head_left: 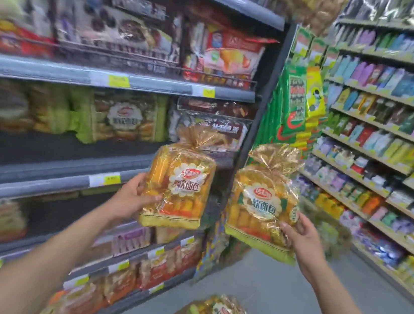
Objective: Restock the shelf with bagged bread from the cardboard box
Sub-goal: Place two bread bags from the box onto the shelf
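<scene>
Each hand holds one bread bag upright, label forward, probably so both slide straight onto the bare stretch of shelf (51, 153) behind its front edge. The left hand (129, 196) wraps its fingers round the side of the left bag (178, 187), thumb on front; the right hand (301, 233) pinches its fingers on the lower corner of the right bag (260, 203)

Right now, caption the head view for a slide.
Left hand grips one golden cellophane bread bag, right hand another.

Both arms stretched forward, forearms bare, converging slightly. Left hand (130, 199) grips left bag (180, 179) at its lower left edge, thumb across the front. Right hand (302, 235) grips right bag (260, 203) at its lower right corner, thumb on front.
</scene>
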A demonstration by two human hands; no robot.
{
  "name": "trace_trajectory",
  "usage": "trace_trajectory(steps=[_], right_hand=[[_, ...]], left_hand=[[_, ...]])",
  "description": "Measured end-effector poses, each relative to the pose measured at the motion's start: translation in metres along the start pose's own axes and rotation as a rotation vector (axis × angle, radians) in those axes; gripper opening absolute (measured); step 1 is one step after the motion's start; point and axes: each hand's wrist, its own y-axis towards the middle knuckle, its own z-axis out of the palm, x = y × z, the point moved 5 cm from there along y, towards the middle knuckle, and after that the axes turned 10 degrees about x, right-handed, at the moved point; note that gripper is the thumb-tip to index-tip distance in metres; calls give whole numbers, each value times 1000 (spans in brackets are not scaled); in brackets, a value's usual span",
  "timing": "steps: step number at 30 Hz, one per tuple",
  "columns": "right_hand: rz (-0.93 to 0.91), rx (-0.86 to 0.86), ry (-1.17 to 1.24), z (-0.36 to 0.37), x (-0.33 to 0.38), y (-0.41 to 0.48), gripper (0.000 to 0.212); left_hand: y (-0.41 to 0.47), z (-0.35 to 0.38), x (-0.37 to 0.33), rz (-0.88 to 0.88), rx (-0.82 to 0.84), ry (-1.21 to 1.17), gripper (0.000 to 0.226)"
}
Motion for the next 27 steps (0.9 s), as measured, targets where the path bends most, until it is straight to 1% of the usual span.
trace_trajectory(steps=[1,3,4,6,7,8,10,11,13,14,16,17,18,20,23,26,27], right_hand=[[-21,43,9,15,-3,11,123],[-21,98,13,60,17,13,121],[-24,129,14,89,35,9,116],[-35,168,6,138,61,5,91],[-49,191,1,159,71,5,82],[-47,209,-6,179,77,7,81],[-52,244,-31,219,89,10,91],[-75,277,-26,238,94,13,84],[-79,323,-19,277,102,15,60],[-76,333,-18,294,102,18,55],[-70,383,-6,326,108,20,49],[-80,390,-3,338,110,24,47],[-82,389,0,348,113,25,47],[-92,418,31,364,117,30,48],[-110,445,55,377,121,40,54],[-151,512,96,387,126,57,66],[-158,538,100,391,128,62,65]], left_hand=[[-17,-17,0,-1,-40,-8,67],[-48,-48,-3,-3,-108,-9,82],[-61,-66,-2,-7,-133,-19,85],[-89,-94,-10,2,-187,-8,65],[-101,-107,-13,16,-205,-18,57],[-113,-120,-17,35,-229,-18,56],[-134,-146,-23,61,-269,13,65],[-146,-160,-26,61,-292,34,67],[-168,-188,-31,58,-336,50,67],[-178,-203,-30,51,-351,49,71],[-199,-226,-29,32,-383,90,93],[-206,-239,-25,33,-390,93,100],[-211,-249,-22,42,-392,93,102],[-219,-261,-20,45,-412,84,97],[-219,-266,-22,14,-430,97,86],[-213,-267,-22,20,-471,106,64],[-210,-266,-20,19,-480,93,57]])
